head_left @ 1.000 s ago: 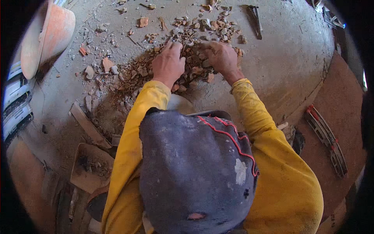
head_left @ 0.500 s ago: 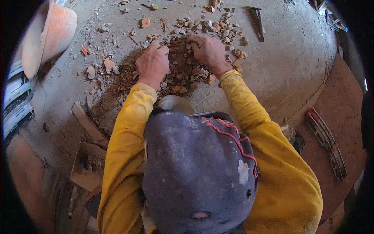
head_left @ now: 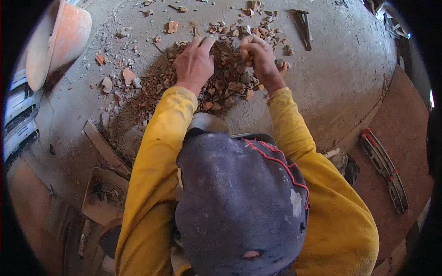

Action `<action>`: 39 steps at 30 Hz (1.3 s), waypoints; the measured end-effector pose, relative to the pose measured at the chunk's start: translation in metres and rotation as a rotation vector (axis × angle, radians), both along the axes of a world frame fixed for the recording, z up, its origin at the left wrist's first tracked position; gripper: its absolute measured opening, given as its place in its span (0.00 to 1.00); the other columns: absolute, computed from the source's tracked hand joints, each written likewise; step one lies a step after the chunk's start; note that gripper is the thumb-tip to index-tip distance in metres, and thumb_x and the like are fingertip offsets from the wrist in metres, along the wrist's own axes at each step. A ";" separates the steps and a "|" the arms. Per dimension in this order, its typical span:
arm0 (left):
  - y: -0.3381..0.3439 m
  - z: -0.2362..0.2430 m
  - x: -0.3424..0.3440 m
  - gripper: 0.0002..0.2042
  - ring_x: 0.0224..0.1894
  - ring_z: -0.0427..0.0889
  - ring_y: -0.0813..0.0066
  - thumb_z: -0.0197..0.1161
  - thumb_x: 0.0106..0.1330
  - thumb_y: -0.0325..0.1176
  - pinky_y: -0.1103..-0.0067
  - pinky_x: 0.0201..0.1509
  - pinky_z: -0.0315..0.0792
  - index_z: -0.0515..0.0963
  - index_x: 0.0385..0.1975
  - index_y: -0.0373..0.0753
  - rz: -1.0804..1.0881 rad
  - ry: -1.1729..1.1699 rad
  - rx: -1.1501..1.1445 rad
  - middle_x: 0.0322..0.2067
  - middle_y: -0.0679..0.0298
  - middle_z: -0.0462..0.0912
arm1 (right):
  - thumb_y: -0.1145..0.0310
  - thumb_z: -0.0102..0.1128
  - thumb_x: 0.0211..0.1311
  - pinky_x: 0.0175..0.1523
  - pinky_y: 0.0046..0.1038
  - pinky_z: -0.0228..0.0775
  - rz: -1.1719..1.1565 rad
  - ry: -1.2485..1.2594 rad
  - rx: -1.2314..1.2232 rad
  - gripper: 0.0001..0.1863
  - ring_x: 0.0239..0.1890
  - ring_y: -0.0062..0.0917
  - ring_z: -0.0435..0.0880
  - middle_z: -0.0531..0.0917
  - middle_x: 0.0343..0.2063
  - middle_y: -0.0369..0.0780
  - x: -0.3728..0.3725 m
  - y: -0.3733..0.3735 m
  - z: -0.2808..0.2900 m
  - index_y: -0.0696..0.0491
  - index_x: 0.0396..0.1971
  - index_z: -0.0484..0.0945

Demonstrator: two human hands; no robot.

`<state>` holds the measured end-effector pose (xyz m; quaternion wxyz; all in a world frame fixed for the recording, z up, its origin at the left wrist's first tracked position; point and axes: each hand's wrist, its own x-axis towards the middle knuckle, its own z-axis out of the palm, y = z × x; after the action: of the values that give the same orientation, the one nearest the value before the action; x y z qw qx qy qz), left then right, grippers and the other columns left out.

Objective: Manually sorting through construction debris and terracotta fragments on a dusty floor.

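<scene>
dusty floor [head_left: 340,69] bears far rubble [head_left: 222,85], likely hard, light, best pinched by edges — left hand [head_left: 195,65] and right hand [head_left: 260,59] curled narrow, contents unclear.

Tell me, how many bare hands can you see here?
2: the left hand at the upper middle of the rubble pile, and the right hand, curled, at its upper right. No others show.

The floor [head_left: 343,87] (dusty grey) bears rubble [head_left: 222,86] and a tool [head_left: 306,33].
</scene>
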<state>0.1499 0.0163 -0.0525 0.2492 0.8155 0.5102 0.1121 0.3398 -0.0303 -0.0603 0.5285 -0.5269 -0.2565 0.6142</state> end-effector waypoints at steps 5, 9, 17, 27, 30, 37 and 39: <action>0.009 -0.011 0.013 0.14 0.44 0.82 0.60 0.57 0.59 0.26 0.66 0.44 0.78 0.80 0.43 0.50 -0.069 0.069 0.050 0.42 0.62 0.78 | 0.61 0.61 0.58 0.30 0.33 0.73 0.326 -1.313 0.118 0.11 0.24 0.31 0.81 0.81 0.19 0.37 -0.006 0.021 -0.004 0.42 0.41 0.84; 0.010 -0.013 0.005 0.09 0.41 0.83 0.62 0.59 0.57 0.28 0.66 0.42 0.78 0.82 0.34 0.47 -0.115 0.102 0.108 0.39 0.64 0.79 | 0.60 0.61 0.56 0.38 0.39 0.76 0.563 -1.459 -0.022 0.14 0.32 0.41 0.84 0.85 0.29 0.42 -0.002 0.031 0.004 0.36 0.43 0.83; 0.011 -0.012 -0.001 0.05 0.40 0.82 0.61 0.58 0.57 0.28 0.67 0.40 0.77 0.80 0.30 0.43 -0.090 0.167 0.074 0.37 0.63 0.79 | 0.59 0.60 0.58 0.38 0.39 0.76 0.583 -1.505 0.035 0.12 0.32 0.39 0.84 0.85 0.29 0.41 0.006 0.009 0.000 0.41 0.41 0.83; 0.007 0.004 -0.021 0.05 0.36 0.80 0.58 0.60 0.54 0.30 0.67 0.40 0.74 0.78 0.31 0.43 0.153 -0.072 -0.233 0.33 0.62 0.78 | 0.58 0.62 0.55 0.37 0.38 0.75 0.606 -1.411 -0.115 0.11 0.31 0.38 0.84 0.84 0.27 0.41 0.001 0.018 0.002 0.46 0.36 0.82; 0.003 0.005 -0.028 0.08 0.41 0.80 0.57 0.60 0.55 0.29 0.65 0.43 0.74 0.78 0.34 0.45 0.217 -0.125 -0.286 0.36 0.61 0.77 | 0.58 0.63 0.54 0.38 0.39 0.75 0.645 -1.385 -0.151 0.12 0.32 0.38 0.84 0.84 0.27 0.41 0.010 0.018 -0.001 0.47 0.35 0.83; 0.007 0.003 -0.032 0.11 0.44 0.80 0.58 0.62 0.54 0.30 0.65 0.45 0.75 0.80 0.38 0.45 0.247 -0.023 -0.134 0.38 0.61 0.77 | 0.60 0.61 0.56 0.38 0.34 0.75 0.653 -1.376 -0.247 0.11 0.32 0.34 0.83 0.83 0.25 0.38 0.006 0.014 0.011 0.50 0.34 0.83; 0.007 0.005 -0.033 0.11 0.44 0.80 0.58 0.63 0.54 0.31 0.64 0.46 0.75 0.81 0.38 0.45 0.138 0.060 -0.056 0.38 0.61 0.78 | 0.60 0.59 0.58 0.34 0.31 0.72 0.470 -1.050 -0.151 0.11 0.28 0.30 0.80 0.80 0.23 0.37 0.013 0.006 0.003 0.52 0.32 0.82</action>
<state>0.1166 0.0235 -0.0479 0.2481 0.7742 0.5752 0.0904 0.3532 -0.0243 -0.0571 0.1406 -0.7262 -0.5499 0.3879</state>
